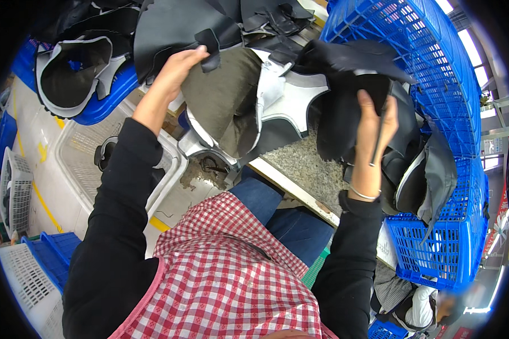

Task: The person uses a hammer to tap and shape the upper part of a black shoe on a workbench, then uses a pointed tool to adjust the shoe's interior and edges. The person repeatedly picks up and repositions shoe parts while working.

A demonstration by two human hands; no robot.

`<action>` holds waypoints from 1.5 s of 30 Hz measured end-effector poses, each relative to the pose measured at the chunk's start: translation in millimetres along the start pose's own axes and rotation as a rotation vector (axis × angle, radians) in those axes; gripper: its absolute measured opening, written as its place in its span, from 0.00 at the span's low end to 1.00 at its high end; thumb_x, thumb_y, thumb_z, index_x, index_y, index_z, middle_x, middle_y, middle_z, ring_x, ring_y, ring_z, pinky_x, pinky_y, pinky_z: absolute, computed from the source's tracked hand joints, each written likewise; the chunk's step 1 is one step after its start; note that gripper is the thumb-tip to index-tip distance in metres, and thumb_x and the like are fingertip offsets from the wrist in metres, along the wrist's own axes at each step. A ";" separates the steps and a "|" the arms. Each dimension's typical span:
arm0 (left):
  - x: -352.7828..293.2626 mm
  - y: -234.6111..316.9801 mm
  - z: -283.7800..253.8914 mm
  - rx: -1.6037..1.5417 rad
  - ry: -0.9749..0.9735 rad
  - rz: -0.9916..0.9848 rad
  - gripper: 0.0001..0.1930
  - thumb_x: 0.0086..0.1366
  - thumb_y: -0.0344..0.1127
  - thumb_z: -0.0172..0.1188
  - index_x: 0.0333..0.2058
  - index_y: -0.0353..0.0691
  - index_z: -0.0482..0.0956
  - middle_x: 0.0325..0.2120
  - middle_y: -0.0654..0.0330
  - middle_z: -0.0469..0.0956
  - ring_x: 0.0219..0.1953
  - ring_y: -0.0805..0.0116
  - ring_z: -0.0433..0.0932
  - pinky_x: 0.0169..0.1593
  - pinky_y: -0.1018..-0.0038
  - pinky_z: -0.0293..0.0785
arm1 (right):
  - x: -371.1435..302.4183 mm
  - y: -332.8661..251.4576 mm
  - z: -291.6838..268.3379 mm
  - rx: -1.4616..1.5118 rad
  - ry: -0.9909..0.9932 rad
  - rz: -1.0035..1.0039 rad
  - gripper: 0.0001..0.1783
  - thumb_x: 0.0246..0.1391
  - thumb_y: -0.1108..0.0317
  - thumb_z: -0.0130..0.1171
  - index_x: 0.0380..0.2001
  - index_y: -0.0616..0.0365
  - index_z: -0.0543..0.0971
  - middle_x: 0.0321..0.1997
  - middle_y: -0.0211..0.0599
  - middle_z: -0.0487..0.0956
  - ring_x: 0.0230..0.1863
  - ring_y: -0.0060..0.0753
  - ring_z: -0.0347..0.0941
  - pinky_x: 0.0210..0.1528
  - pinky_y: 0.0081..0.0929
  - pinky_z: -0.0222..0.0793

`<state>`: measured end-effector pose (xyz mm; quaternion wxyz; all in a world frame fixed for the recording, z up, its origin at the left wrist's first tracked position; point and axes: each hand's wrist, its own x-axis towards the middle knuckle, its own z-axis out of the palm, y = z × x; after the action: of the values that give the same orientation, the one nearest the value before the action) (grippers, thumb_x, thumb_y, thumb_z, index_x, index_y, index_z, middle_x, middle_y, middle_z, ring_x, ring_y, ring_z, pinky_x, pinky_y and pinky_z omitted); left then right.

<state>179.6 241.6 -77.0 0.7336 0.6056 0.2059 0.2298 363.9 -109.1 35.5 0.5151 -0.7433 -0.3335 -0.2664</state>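
My left hand (178,73) reaches to the back of the bench, its fingertips closed at the edge of a small black leather piece (209,48). Below it lies a boot upper (223,93) with olive lining and white edges. My right hand (376,124) is closed around a thin dark pen-like tool (377,135), its tip pointing down toward my wrist. The fingers of that hand also touch a black leather upper (339,118) on the right. A white-backed upper part (294,93) lies between my hands.
More black leather pieces (181,28) cover the bench's back. Blue plastic crates (435,237) are stacked at the right, with uppers hanging against them. A white basket (87,164) stands on the floor at left, near a blue bin (113,101). The worn bench top (305,166) shows in front.
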 end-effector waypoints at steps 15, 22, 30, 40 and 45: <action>17.3 40.1 22.0 1.436 -0.076 0.905 0.21 0.59 0.21 0.59 0.51 0.45 0.81 0.47 0.61 0.80 0.53 0.55 0.79 0.56 0.62 0.76 | 108.6 -51.4 120.6 -0.241 -0.134 -0.604 0.12 0.53 0.66 0.70 0.35 0.63 0.80 0.34 0.51 0.82 0.36 0.55 0.79 0.40 0.42 0.73; 27.4 39.5 10.7 1.271 -0.256 0.826 0.11 0.60 0.21 0.63 0.42 0.35 0.78 0.41 0.56 0.77 0.45 0.50 0.80 0.48 0.63 0.78 | -20.4 -42.1 164.4 -0.239 -0.246 -0.648 0.12 0.61 0.54 0.63 0.39 0.49 0.86 0.40 0.32 0.85 0.46 0.39 0.81 0.50 0.39 0.70; 46.6 18.2 -41.6 1.119 -0.287 0.950 0.06 0.61 0.22 0.64 0.35 0.34 0.76 0.39 0.56 0.78 0.44 0.54 0.81 0.49 0.67 0.78 | -41.7 14.5 170.6 -0.528 -0.405 -0.541 0.13 0.59 0.56 0.64 0.29 0.52 0.81 0.30 0.33 0.81 0.40 0.41 0.76 0.47 0.42 0.64; -45.8 7.4 -1.4 0.188 0.115 0.341 0.42 0.68 0.51 0.67 0.72 0.37 0.60 0.63 0.45 0.73 0.63 0.56 0.74 0.63 0.63 0.72 | -68.8 9.0 75.8 -0.052 -0.199 -0.190 0.12 0.67 0.62 0.60 0.32 0.59 0.78 0.33 0.41 0.80 0.39 0.48 0.74 0.44 0.40 0.71; -71.6 -17.1 32.1 -0.233 -0.225 -0.054 0.36 0.69 0.50 0.67 0.66 0.31 0.68 0.57 0.50 0.78 0.59 0.62 0.78 0.62 0.65 0.73 | -110.1 -11.3 51.6 0.069 -0.175 -0.219 0.08 0.65 0.70 0.59 0.30 0.59 0.77 0.31 0.38 0.77 0.36 0.45 0.71 0.41 0.38 0.68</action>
<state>141.7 171.4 -86.2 0.8231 0.5325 0.1106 0.1631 287.9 -81.9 -56.1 0.4772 -0.7047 -0.4652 -0.2435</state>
